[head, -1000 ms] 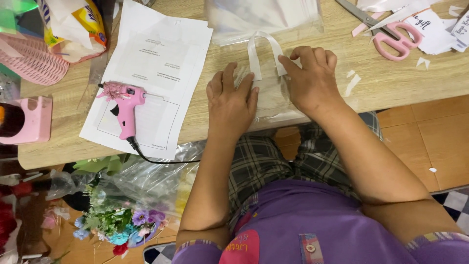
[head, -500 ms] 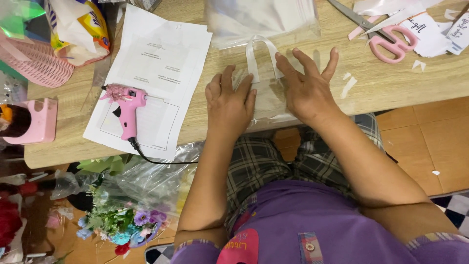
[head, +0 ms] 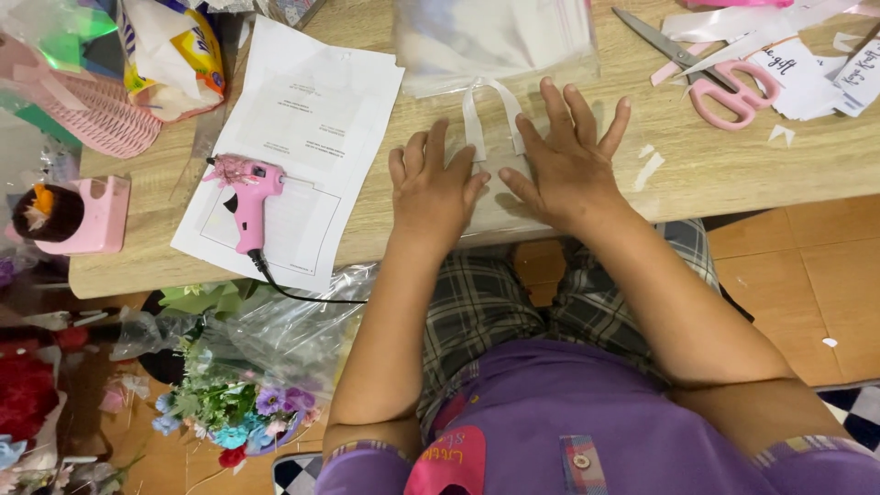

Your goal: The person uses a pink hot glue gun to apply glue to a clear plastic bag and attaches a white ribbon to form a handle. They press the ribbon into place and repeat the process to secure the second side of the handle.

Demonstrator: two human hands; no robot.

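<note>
Wooden surface (head: 733, 174). Both hands flat, palms down, fingers spread, gripping nothing: left hand (head: 433, 191) and right hand (head: 566, 156) press one clear plastic sheet (head: 500, 203). Between them, one white ribbon loop (head: 486, 115). One pink glue gun (head: 246, 197) left of left hand; one pink scissors (head: 724, 87) right of right hand.

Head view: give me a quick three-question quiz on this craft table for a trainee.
1. True or false: the left hand and the right hand both lie flat on the clear plastic sheet.
2. What lies on the printed paper? A) scissors B) pink glue gun C) flowers
3. Fill in: the pink scissors lie to the ______ of the right hand.

Key: 1 true; 2 B, the pink glue gun; 3 right.
</note>
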